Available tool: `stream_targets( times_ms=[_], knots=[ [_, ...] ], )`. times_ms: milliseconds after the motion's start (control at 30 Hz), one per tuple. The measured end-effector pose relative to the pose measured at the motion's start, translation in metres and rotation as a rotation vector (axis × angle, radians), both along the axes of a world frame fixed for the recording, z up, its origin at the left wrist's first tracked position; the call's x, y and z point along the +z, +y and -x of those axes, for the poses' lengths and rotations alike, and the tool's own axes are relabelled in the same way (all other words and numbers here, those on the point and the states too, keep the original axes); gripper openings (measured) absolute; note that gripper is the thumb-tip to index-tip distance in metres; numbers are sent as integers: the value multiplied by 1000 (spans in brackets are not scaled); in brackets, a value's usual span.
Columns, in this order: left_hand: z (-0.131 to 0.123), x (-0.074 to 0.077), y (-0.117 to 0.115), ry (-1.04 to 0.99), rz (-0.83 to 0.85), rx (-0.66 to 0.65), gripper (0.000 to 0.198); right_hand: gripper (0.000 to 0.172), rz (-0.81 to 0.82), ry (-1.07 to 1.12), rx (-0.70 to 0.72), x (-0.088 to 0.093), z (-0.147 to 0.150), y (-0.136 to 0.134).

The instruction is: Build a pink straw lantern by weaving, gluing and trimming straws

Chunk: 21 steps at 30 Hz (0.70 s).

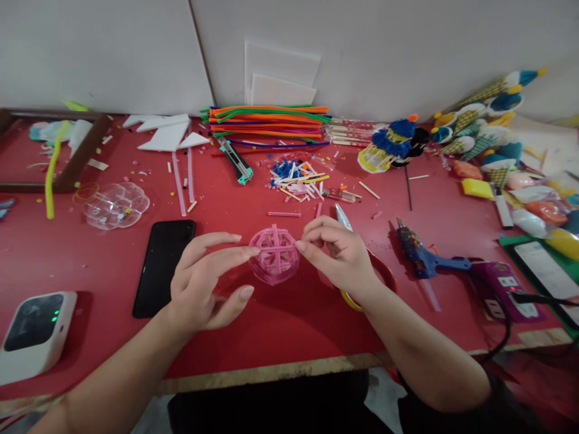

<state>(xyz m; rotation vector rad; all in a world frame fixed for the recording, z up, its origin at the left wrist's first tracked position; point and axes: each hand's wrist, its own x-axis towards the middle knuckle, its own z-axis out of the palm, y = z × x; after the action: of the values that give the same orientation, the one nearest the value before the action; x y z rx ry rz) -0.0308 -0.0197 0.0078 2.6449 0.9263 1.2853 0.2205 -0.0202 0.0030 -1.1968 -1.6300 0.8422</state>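
Note:
A small round pink basket-like piece (pixel 274 274), built of thin pink sticks or straws, stands on the red table, with two strips crossed over its top. My left hand (pixel 203 283) has its fingers spread, and its index fingertip touches the left end of the crosswise pink strip. At the right end of that strip, the thumb and index finger of my right hand (pixel 337 250) are pinched together. Partly under my right wrist lie scissors (pixel 342 217) with a red and yellow handle. Short pink pieces (pixel 284 214) lie just behind the basket.
Left are a black phone (pixel 158 265), a white device (pixel 38 331) and a clear palette (pixel 117 206). Behind lie a cutter (pixel 235 161), pipe cleaners (pixel 271 120) and cut bits (pixel 301 179). A blue glue gun (pixel 423 253) with its cord lies right, near a purple power strip (pixel 506 289).

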Motion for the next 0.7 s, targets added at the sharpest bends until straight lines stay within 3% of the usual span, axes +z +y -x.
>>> stream_targets(
  times_ms=[533,600,700],
  knots=[
    [-4,-1,-1,-54,-23,5,31,19,36,17,0,0,1,0],
    [-4,-3,-2,-120,33,30,30,23,51,29,-1,1,0,0],
    [-4,-6,0,-203,282,117,33,28,68,77,-17,2,-2,1]
  ],
)
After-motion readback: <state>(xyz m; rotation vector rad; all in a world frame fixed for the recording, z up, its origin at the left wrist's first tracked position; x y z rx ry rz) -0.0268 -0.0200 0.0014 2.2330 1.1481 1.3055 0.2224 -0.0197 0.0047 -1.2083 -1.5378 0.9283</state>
